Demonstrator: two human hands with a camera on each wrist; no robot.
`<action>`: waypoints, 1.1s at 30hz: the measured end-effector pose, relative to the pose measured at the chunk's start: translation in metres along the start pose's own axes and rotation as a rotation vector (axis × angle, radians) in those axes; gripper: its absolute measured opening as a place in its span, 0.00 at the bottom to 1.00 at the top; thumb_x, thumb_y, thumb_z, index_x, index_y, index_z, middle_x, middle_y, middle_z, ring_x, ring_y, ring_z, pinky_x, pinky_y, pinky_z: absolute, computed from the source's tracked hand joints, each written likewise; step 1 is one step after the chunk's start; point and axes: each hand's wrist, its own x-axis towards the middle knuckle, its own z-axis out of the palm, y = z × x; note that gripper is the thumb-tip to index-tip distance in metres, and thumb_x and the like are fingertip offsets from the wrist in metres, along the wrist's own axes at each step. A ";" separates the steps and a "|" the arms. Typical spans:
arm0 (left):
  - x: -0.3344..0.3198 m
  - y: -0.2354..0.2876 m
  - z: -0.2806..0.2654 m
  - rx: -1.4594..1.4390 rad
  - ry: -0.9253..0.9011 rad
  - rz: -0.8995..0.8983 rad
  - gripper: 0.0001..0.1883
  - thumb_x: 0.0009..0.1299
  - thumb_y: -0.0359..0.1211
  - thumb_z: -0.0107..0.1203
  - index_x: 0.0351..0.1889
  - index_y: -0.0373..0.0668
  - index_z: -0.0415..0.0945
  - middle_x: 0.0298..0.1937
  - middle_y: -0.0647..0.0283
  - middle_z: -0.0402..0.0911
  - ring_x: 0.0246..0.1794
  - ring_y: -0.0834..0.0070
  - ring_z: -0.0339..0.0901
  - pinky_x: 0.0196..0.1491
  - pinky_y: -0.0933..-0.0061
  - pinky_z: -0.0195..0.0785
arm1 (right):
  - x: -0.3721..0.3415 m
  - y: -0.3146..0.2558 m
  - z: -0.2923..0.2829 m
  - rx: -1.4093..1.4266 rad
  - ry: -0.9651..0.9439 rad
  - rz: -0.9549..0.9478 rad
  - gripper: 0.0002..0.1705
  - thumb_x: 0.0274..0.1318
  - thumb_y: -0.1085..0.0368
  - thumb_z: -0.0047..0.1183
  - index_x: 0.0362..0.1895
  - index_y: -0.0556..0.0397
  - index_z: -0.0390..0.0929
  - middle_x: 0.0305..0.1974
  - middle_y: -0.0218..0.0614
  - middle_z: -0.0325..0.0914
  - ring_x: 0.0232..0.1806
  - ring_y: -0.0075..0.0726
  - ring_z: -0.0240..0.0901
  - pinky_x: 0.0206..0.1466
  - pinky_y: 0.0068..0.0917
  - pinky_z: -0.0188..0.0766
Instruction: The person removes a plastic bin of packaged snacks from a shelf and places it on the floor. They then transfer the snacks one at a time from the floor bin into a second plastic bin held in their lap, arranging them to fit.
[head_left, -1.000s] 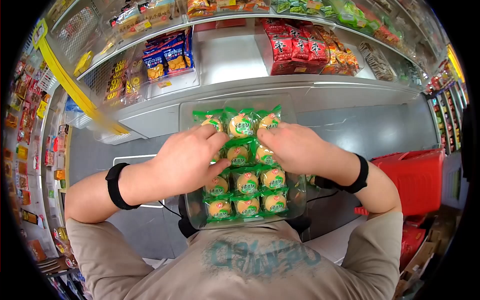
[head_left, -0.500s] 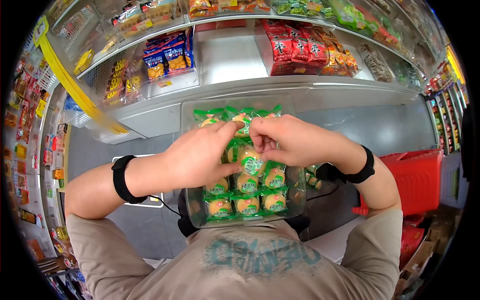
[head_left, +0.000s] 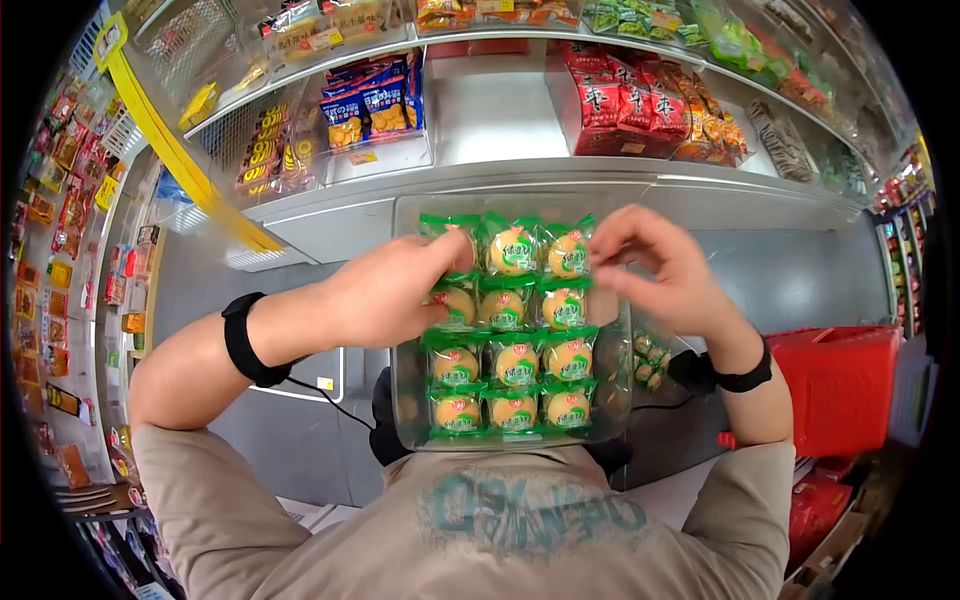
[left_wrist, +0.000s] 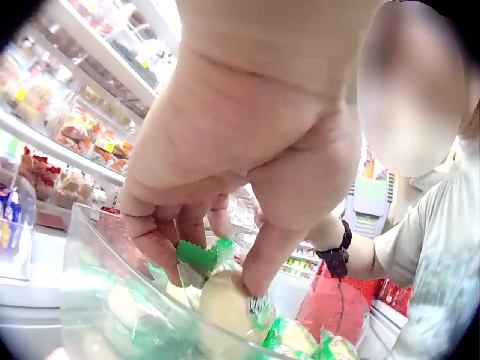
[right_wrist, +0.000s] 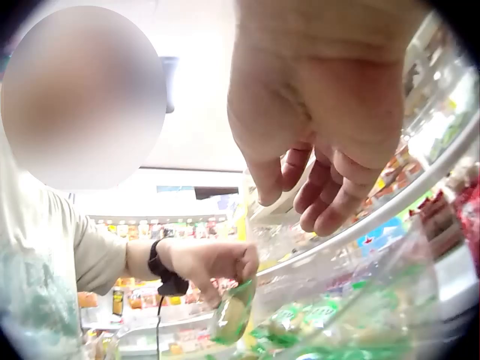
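Note:
Rows of round pastries in green-printed clear wrappers fill a clear plastic box in front of my body. Over the box's left side, my left hand pinches a wrapped pastry between thumb and fingers. From the other side, the right wrist view shows this same wrapped pastry hanging tilted from the left hand's fingers. My right hand is at the box's upper right edge, its fingers loosely bent with nothing between them. In the right wrist view these fingers hang above the wrappers.
A metal shelf ahead carries blue snack bags and red bags. On the right stands a red basket. Small green-wrapped items are low beside the box. A yellow strip runs down the left.
My hands met over the middle of the box with a raised pastry between them; since then the right has moved off rightward and the left back leftward. The whole head view has shifted slightly.

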 end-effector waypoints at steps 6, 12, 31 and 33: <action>0.008 -0.001 0.019 0.235 -0.053 -0.081 0.19 0.61 0.27 0.64 0.48 0.41 0.70 0.44 0.51 0.78 0.48 0.47 0.75 0.49 0.52 0.71 | -0.085 0.063 -0.082 0.132 0.553 0.046 0.05 0.64 0.72 0.57 0.43 0.55 0.75 0.40 0.33 0.79 0.42 0.26 0.77 0.49 0.27 0.76; 0.005 0.004 0.036 0.397 0.045 0.056 0.15 0.57 0.22 0.64 0.43 0.41 0.77 0.48 0.52 0.76 0.51 0.49 0.74 0.53 0.54 0.71 | -0.251 0.255 -0.154 -0.084 1.013 0.386 0.06 0.65 0.65 0.56 0.38 0.54 0.77 0.28 0.31 0.78 0.31 0.26 0.75 0.36 0.25 0.73; 0.018 0.037 0.028 0.493 0.007 -0.064 0.23 0.67 0.27 0.66 0.60 0.35 0.73 0.58 0.48 0.76 0.52 0.55 0.75 0.51 0.59 0.74 | -0.385 0.503 0.012 -0.584 0.695 1.463 0.45 0.48 0.64 0.64 0.72 0.24 0.63 0.71 0.55 0.54 0.65 0.79 0.60 0.66 0.56 0.68; 0.018 0.036 0.027 0.468 0.006 -0.083 0.25 0.66 0.26 0.67 0.61 0.35 0.73 0.61 0.48 0.75 0.55 0.54 0.75 0.53 0.58 0.74 | -0.382 0.506 0.008 -0.605 0.715 1.461 0.40 0.50 0.66 0.62 0.69 0.26 0.67 0.69 0.53 0.56 0.64 0.77 0.62 0.64 0.57 0.69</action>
